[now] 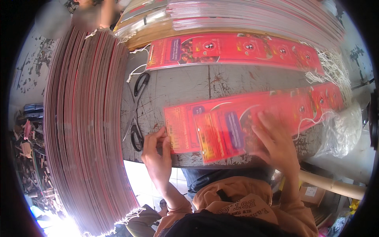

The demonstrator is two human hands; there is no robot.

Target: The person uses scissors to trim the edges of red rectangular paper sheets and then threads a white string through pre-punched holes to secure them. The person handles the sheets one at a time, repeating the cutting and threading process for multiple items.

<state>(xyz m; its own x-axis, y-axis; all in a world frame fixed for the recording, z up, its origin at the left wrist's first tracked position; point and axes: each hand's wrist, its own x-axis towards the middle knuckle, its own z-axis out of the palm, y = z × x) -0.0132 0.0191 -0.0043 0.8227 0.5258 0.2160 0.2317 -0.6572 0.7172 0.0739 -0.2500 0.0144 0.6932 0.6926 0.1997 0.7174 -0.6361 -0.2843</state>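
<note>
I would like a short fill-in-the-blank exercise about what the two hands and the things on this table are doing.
1. The left hand touches the end of a long ____ printed card.
2. The right hand lies on a blurred card that overlaps the ____ one.
3. Black ____ lie on the table, beside the tall stack of sheets.

Missing words: red; first; scissors

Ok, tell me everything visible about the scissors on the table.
The scissors lie flat on the scratched grey table, between the tall stack of red-edged sheets and the red printed cards. They have dark, looped handles, one loop towards the far side and one nearer the left hand, with thin pale blades between that are hard to make out. A white string lies just beyond them. Nothing holds them; the left hand is close but apart.
</note>
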